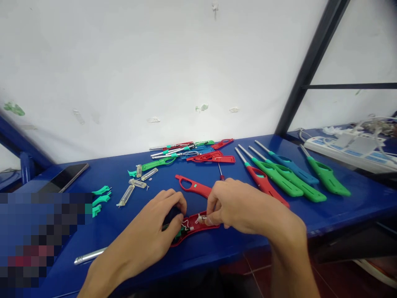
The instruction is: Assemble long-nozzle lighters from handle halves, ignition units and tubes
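An opened red lighter half (194, 223) lies near the table's front edge, with white wire and small parts inside. My left hand (155, 225) is closed around its left part, by a green piece, and the metal tube (89, 256) shows beyond my left wrist. My right hand (238, 207) has its thumb and fingers pinched over the right end, on a small part too hidden to name. Just behind lies a loose red shell half (195, 187). A screwdriver (221, 176) with a thin metal shaft is partly hidden behind my right hand.
Several whole lighters (279, 176) lie at the right. Opened lighters and shells (189, 153) sit at the back, clear fuel tanks (126, 195) and green triggers (101, 199) at the left. A phone (66, 177) and a power strip (347, 151) flank them.
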`<state>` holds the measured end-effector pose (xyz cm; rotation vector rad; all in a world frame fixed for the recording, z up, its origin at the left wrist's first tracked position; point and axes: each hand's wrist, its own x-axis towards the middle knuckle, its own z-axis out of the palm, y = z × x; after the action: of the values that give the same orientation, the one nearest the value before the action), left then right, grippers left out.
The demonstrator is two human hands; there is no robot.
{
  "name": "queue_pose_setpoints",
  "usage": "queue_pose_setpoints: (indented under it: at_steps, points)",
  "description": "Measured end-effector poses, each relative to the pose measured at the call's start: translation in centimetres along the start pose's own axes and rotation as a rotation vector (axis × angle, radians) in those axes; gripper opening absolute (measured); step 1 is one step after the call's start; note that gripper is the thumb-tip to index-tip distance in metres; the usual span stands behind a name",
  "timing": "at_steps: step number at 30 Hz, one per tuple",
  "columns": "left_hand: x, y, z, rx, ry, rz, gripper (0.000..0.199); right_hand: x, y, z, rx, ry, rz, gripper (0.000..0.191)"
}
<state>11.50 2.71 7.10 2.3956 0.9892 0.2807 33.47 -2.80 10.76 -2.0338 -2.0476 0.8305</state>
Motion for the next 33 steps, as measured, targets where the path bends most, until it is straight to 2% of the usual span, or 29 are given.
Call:
queue_pose_setpoints:
  at_steps: [4, 8, 16, 25, 33]
  points:
    - [-0.3, 0.0, 1.0, -0.020, 0.078, -0.060, 0.014, 0.0, 0.0, 0.1, 0.001, 0.002, -0.003, 0.014]
    - [-0.2, -0.3, 1.8, -0.027, 0.116, -0.032, 0.018, 0.1, 0.1, 0.2, -0.011, 0.009, 0.001, 0.014]
    - [-0.2, -0.2, 1.6, -0.024, 0.128, 0.024, 0.033, 0.0, 0.1, 0.3, 0.011, 0.015, -0.011, 0.014]
    - [0.5, -0.5, 1.7, 0.029, 0.138, -0.036, 0.024, 0.1, 0.0, 0.3, 0.005, 0.020, -0.006, 0.014]
    - [0.2, -1.4, 3.6, 0.084, 0.274, -0.013, 0.025, 0.3, 0.3, 0.3, 0.008, 0.023, -0.004, 0.011]
